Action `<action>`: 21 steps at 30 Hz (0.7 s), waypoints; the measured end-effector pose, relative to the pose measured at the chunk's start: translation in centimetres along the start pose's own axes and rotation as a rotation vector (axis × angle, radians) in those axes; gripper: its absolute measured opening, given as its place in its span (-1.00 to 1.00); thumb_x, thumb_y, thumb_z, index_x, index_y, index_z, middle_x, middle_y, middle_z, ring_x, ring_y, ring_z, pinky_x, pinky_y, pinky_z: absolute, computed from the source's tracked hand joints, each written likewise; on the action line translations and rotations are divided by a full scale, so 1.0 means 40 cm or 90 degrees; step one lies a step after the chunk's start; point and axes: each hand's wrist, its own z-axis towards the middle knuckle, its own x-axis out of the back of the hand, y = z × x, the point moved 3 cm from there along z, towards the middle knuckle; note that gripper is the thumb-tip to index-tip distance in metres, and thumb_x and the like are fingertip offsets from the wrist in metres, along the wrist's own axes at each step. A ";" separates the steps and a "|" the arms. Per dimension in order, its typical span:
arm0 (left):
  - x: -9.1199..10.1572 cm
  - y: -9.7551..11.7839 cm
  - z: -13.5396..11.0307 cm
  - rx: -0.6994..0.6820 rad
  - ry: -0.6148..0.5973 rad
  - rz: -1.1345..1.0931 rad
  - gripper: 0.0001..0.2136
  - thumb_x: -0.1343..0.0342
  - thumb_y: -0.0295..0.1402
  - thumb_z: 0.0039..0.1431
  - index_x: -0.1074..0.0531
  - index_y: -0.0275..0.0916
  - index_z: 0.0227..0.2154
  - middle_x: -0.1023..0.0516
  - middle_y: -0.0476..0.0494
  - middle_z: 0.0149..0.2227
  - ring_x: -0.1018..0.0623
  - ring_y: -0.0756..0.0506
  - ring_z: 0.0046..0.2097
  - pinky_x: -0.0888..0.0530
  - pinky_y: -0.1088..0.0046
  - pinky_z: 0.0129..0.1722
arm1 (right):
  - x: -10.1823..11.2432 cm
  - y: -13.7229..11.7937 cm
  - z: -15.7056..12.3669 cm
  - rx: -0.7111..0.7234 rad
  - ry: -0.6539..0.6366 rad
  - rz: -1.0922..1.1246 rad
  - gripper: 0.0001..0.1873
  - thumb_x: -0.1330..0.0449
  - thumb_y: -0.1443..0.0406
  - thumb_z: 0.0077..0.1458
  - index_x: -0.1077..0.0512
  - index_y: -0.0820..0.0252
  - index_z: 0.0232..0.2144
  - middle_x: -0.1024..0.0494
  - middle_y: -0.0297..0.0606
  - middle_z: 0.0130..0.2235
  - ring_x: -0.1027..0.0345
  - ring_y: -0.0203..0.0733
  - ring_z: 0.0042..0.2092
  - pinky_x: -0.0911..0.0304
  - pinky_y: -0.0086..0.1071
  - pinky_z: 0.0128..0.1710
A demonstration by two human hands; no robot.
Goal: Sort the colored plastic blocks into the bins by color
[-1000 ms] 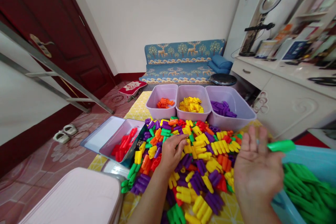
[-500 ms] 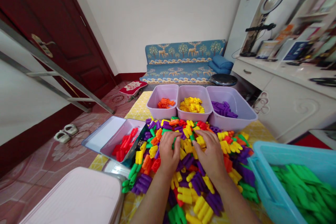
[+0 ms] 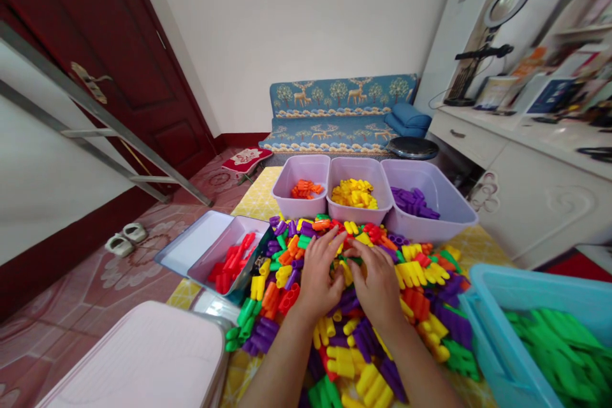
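While the frame cuts off the pink lid point(image 3: 143, 357) at lower left, the left hand point(image 3: 321, 277) rests over the heap of colored blocks point(image 3: 339, 363), thumb apart from the fingers; whether it pinches one, I cannot tell. Just beside it, the right hand point(image 3: 377, 287) curves inward and hides the blocks beneath, its grip equally unclear. The blue bin point(image 3: 492, 312) of green blocks runs off the right edge.

The heap lies on a yellow patterned cloth point(image 3: 255, 194). Beyond stand a ladder point(image 3: 143, 148), a dark red door point(image 3: 95, 13), a blue sofa point(image 3: 335, 127) and a white dresser point(image 3: 530, 185) with blurred clutter.
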 end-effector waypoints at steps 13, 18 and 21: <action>0.005 -0.024 -0.011 0.089 0.119 -0.059 -0.76 0.07 -0.40 0.30 -0.46 -0.16 -0.09 -0.57 -0.15 -0.14 -0.51 -0.11 -0.07 -0.40 0.29 -0.02 | 0.028 0.029 0.000 -0.045 -0.089 -0.015 -0.71 -0.07 0.38 0.13 -0.48 0.12 -0.12 -0.57 -0.21 -0.12 -0.38 -0.02 -0.06 -0.24 -0.07 -0.07; 0.010 -0.011 -0.006 0.075 0.081 -0.083 -0.76 -0.02 -0.34 0.25 -0.45 -0.18 -0.07 -0.51 -0.19 -0.06 -0.47 -0.14 0.00 -0.37 0.26 0.02 | 0.038 0.020 -0.001 -0.081 0.001 0.104 -0.74 -0.06 0.26 0.19 -0.46 0.17 -0.13 -0.56 -0.16 -0.13 -0.39 -0.07 -0.06 -0.26 -0.12 -0.02; 0.006 -0.007 -0.001 0.048 0.054 -0.068 -0.70 -0.11 -0.32 0.18 -0.42 -0.17 -0.02 -0.47 -0.21 0.00 -0.43 -0.17 0.05 -0.34 0.22 0.06 | 0.038 0.019 -0.004 -0.152 0.000 0.166 -0.69 -0.04 0.21 0.20 -0.43 0.18 -0.07 -0.55 -0.14 -0.09 -0.41 -0.09 -0.07 -0.31 -0.17 -0.06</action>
